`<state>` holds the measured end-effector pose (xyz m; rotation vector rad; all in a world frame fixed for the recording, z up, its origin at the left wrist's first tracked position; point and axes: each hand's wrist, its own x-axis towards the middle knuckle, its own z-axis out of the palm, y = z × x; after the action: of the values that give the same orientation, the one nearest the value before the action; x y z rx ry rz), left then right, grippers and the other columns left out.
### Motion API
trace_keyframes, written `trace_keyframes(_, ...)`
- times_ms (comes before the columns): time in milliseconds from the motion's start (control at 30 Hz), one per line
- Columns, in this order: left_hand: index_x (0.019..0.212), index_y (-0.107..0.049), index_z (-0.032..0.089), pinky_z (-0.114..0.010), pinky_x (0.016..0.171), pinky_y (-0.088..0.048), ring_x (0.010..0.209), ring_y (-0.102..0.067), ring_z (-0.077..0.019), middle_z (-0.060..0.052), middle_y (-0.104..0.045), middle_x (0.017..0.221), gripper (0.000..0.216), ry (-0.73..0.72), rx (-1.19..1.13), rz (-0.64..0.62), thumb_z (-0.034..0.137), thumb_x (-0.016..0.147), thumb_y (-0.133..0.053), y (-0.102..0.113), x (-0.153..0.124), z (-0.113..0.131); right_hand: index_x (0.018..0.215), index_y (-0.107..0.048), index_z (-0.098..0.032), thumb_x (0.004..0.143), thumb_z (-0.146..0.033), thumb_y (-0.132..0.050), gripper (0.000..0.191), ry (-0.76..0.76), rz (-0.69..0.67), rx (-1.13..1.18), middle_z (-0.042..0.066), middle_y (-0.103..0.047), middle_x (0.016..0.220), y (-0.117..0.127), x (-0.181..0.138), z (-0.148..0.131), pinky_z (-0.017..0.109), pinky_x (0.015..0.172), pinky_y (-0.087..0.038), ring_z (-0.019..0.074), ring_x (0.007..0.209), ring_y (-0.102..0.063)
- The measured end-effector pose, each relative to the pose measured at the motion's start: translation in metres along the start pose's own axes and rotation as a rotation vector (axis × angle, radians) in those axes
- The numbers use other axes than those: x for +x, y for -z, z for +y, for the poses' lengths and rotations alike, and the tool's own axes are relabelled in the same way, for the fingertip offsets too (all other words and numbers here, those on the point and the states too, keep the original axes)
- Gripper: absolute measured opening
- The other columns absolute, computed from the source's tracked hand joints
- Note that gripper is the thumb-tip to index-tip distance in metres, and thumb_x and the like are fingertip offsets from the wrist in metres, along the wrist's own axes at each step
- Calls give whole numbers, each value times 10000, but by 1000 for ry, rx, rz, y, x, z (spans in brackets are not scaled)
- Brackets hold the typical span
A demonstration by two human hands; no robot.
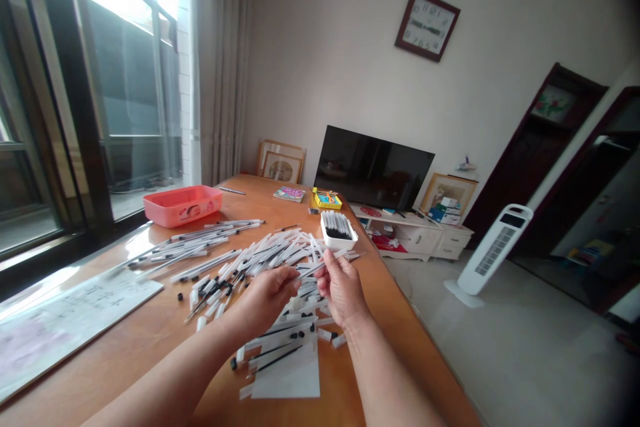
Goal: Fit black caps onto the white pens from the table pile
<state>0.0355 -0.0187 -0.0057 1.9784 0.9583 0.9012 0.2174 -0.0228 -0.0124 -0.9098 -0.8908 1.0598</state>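
My left hand (274,293) and my right hand (346,288) are raised over the table, fingers pinched on a slim whitish pen (311,271) stretched between them. My fingers cover both its ends. Below and around them lie many loose pen parts: clear barrels (257,259), black-tipped refills (274,361) and small black caps (233,363). A sheet of white paper (295,383) lies under some parts near me. Just past my right hand, a white tub (354,241) holds a packed row of pens with black ends.
A red plastic basket (183,205) stands at the left on the wooden table (395,347). Beyond the heap are a yellow box (327,200) and a booklet (289,194). A white board (70,330) lies at the left; the table's right edge is near my right arm.
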Motion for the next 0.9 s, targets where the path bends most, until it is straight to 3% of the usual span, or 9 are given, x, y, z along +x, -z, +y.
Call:
trace_keyframes(167,843,-630,197,-259,599,-383,644,-533,-151,-7,-634,715,392,47,71,17,541,976,-498,5,1,-13,889,-682,-180,853,-547,-754,376,24,-69,-49,27,-708,771,-5,-6,3,204,487,-443,133,617,-634)
trace_keyframes(300,843,-636,192,-255,588,-386,631,-547,-149,-15,-654,713,403,86,17,-16,562,960,-525,7,1,-10,899,-680,-176,849,-544,-755,379,18,-64,-24,49,-730,823,-7,-7,1,234,519,-488,174,674,-687)
trace_keyframes(600,876,-645,151,-206,549,-401,551,-524,-82,-12,-673,733,377,260,-525,-210,520,861,-723,16,-4,4,827,-665,-174,809,-484,-818,346,-57,-81,97,36,-720,744,-9,-8,-3,202,477,-465,129,579,-642)
trace_keyframes(900,920,-661,122,-206,515,-441,500,-542,-81,-32,-669,687,361,437,-808,-246,421,791,-817,20,-4,10,819,-681,-176,833,-487,-799,332,-42,-126,129,38,-726,749,-9,-10,-6,212,492,-489,128,574,-635)
